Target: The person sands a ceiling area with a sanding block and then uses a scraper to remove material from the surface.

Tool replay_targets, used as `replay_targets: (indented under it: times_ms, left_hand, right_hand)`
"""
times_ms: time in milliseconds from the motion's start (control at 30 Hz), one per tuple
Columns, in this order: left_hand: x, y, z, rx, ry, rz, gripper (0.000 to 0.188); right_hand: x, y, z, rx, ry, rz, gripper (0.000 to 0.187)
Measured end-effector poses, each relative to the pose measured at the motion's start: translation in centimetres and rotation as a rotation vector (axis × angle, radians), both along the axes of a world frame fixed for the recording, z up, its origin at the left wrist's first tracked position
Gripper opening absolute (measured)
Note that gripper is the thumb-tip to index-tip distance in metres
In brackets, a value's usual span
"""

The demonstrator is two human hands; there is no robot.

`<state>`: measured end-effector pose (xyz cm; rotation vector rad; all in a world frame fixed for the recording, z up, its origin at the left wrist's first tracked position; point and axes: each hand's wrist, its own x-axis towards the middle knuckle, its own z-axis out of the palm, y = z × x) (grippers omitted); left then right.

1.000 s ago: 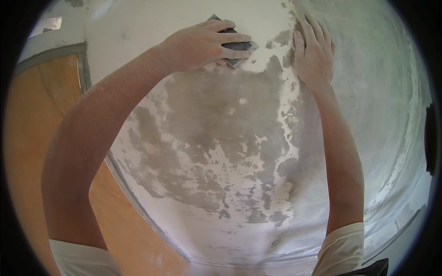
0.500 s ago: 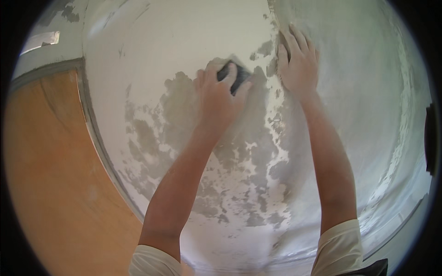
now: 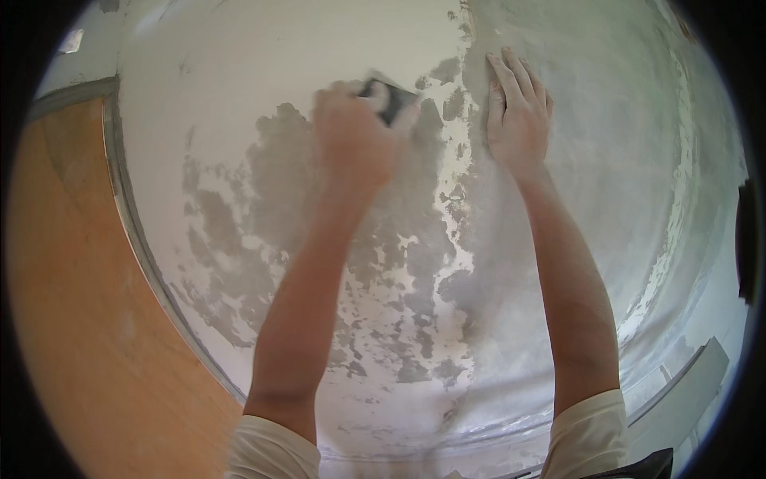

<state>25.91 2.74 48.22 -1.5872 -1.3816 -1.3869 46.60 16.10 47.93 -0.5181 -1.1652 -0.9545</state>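
My left hand (image 3: pixel 355 140) is closed round a dark, flat, square sanding pad (image 3: pixel 389 100), blurred by motion. The pad lies against the wall (image 3: pixel 263 72), at the upper edge of a blotchy area where cream coating gives way to grey patches. My right hand (image 3: pixel 520 120) rests flat on the smooth grey part of the wall. Its fingers point upward, slightly apart, and hold nothing. Between the two hands runs a ragged cream strip (image 3: pixel 455 156). The pad's underside is hidden.
An orange-brown panel (image 3: pixel 104 263) with a grey edging strip (image 3: pixel 132 207) borders the wall at left. A pale board (image 3: pixel 686 391) leans at the lower right, and a dark object (image 3: pixel 747 239) stands at the right rim.
The view has shifted, so the wall's patches sit further left and higher. My left hand and the pad appear higher and leftward; my right hand lies further right of the cream strip.
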Motion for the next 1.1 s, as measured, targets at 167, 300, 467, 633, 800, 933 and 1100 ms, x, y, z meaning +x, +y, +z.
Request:
replay_targets:
  times_ms: [167,300,467,633,800,933,1100]
  left_hand:
    - [2.4,0.6,-1.9,0.111,0.364,0.066,0.051]
    - [-1.4,-0.8,-0.2,0.162,0.115,0.073,0.048]
    - [1.7,0.8,-2.6,0.143,0.345,0.049,0.051]
    - [-0.3,-1.0,0.6,0.091,0.302,0.177,0.055]
    - [0.0,1.5,-2.7,0.223,0.526,0.116,0.049]
    - [0.5,-0.7,-0.7,0.163,0.331,0.319,0.049]
    - [-0.4,2.3,-2.7,0.043,0.274,0.085,0.054]
  right_hand:
    - [0.3,0.0,-0.2,0.008,-0.017,0.018,0.039]
    - [0.4,-0.5,-1.3,-0.03,0.022,0.008,0.04]
    - [0.6,0.5,-1.7,-0.009,0.015,0.055,0.04]
    - [1.1,0.2,-1.4,0.024,0.011,0.026,0.04]
    - [0.5,0.2,-1.5,0.035,0.007,0.06,0.041]
    - [1.0,0.4,-1.4,0.032,-0.002,0.035,0.041]
    - [0.7,0.6,-1.5,0.027,-0.005,0.063,0.042]
